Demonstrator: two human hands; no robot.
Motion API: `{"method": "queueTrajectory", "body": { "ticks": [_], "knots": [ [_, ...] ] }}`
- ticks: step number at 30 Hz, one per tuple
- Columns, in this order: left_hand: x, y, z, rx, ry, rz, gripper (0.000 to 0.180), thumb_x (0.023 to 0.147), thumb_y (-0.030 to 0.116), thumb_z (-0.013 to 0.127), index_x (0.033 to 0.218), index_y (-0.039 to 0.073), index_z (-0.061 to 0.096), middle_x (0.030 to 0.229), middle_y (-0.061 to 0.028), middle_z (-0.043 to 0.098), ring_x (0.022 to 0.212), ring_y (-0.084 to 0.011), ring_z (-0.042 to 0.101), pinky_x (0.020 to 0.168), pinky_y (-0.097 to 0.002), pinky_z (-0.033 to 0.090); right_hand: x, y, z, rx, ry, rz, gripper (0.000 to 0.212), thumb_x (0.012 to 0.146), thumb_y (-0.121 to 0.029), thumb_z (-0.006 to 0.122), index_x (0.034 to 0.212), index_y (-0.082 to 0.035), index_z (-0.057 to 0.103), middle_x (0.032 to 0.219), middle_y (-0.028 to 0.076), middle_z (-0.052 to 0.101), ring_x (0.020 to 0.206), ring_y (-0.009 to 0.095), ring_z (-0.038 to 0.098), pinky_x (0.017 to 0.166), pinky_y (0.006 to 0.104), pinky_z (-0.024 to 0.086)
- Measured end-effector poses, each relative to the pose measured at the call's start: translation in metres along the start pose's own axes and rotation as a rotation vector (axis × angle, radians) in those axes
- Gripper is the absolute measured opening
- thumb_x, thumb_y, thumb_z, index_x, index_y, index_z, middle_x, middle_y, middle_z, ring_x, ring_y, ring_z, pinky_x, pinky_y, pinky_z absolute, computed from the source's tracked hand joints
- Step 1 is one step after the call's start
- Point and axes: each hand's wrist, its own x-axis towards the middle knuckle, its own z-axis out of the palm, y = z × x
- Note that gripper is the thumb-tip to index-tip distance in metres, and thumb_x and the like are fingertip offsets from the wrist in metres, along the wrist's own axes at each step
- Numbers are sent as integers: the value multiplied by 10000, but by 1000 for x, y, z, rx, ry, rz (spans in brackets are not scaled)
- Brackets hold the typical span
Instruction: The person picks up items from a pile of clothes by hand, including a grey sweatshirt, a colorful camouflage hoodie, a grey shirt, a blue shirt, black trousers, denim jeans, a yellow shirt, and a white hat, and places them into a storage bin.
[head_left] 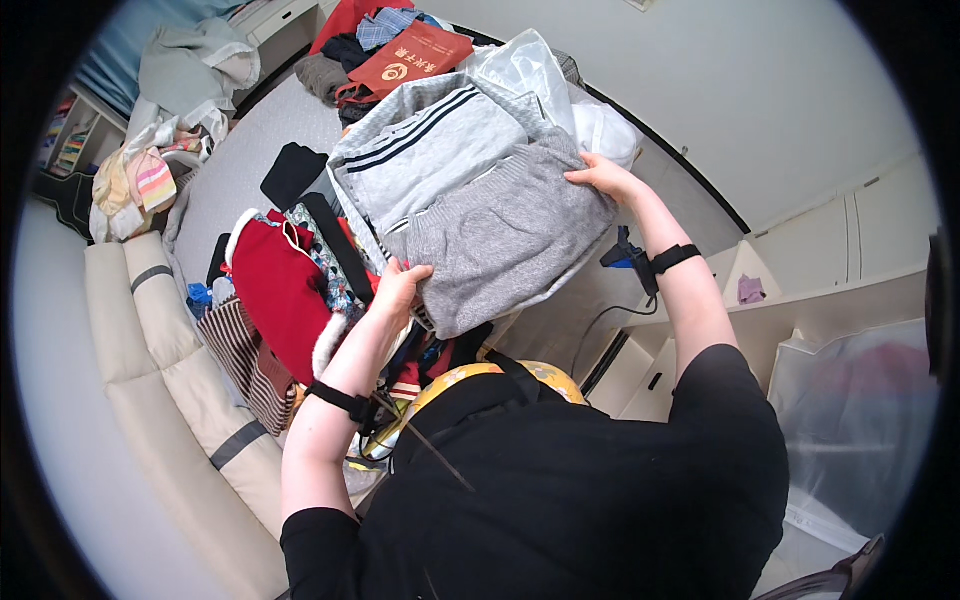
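Both hands hold a folded grey knit garment [515, 235] with a gathered band along its far edge. My left hand [400, 287] grips its near left corner, thumb on top. At the far right corner, my right hand [607, 179] pinches the cloth between thumb and fingers. Beneath and beyond it lies a light grey garment [440, 150] with dark stripes, framed by a pale grey fabric edge whose kind I cannot make out. Left of my left hand is a red garment [275, 290] with white fluffy trim. Black straps circle both forearms.
A red bag [412, 60] and piled clothes stand at the far end of the bed [245, 160]. The bed's cream padded side [180, 390] runs along the left. A white drawer unit [640, 375] and a translucent plastic bag [850, 420] are at right.
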Motion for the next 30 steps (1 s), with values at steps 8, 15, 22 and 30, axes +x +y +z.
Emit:
{"method": "queueTrajectory", "body": {
  "ticks": [8, 15, 22, 30],
  "knots": [
    [37, -35, -28, 204, 215, 115, 570, 779, 51, 635, 1277, -47, 376, 1267, -187, 499, 1166, -296, 487, 1016, -366, 364, 11, 25, -3, -420, 288, -37, 718, 760, -263, 707, 1355, -21, 385, 1195, 188, 558, 1090, 275, 549, 941, 353, 421],
    [-18, -18, -8, 1279, 246, 1238, 454, 705, 190, 732, 1098, 55, 547, 1227, -183, 462, 1168, -375, 429, 970, -418, 366, -37, -8, 85, -1138, 265, -268, 977, 645, -475, 744, 1449, -283, 223, 1513, 177, 119, 1393, 413, 77, 972, 758, 122],
    [-33, -52, -10, 1381, -358, 1175, 258, 689, 255, 744, 835, 100, 598, 898, -56, 572, 896, -262, 556, 764, -377, 442, -17, 28, 101, -1281, 165, -245, 1060, 559, -626, 737, 1445, -371, 213, 1537, 131, 37, 1386, 448, -19, 926, 794, 100],
    [-28, -60, -54, 829, 321, 399, 312, 848, 285, 638, 825, -3, 518, 707, -123, 552, 658, -248, 569, 650, -344, 467, -19, 91, -3, -478, 928, -257, 408, 811, -337, 640, 1094, -48, 587, 1040, 145, 610, 963, 278, 595, 819, 367, 476]
  ]
}}
